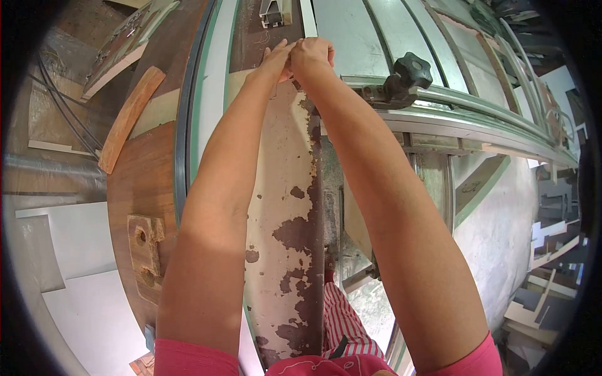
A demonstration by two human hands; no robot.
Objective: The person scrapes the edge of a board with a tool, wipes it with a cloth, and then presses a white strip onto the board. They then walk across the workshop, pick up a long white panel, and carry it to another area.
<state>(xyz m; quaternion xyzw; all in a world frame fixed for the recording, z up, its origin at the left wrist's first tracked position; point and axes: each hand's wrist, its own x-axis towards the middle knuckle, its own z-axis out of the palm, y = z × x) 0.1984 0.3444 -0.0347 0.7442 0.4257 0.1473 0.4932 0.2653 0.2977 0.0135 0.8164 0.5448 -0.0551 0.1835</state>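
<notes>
1. Nearest the camera are a pink shirt (195, 358) and red-and-white striped trousers (351, 319), with two bare arms (210, 238) stretched forward over the counter (282, 156).
2. At the far end of the arms, the left hand (274, 61) and right hand (311, 55) come together. The left fingers point forward, fairly straight; the right fingers curl down. Their undersides are hidden, so I cannot tell whether either grip grasps something.
3. A narrow white strip (308, 17) lies just beyond the right hand, pointing away from the person.
4. Under the arms, the counter's pale paint is flaked, showing dark brown patches.
5. Beyond the left hand sits a small metal piece (274, 14).
6. To the right, a black knob (412, 70) stands by a long metal rail (489, 113).
7. To the left lie a curved wooden strip (132, 119) and, nearer the person, a wooden block (147, 254) with holes.
8. Farther left are white sheets (81, 244) and dark cables (66, 106).
</notes>
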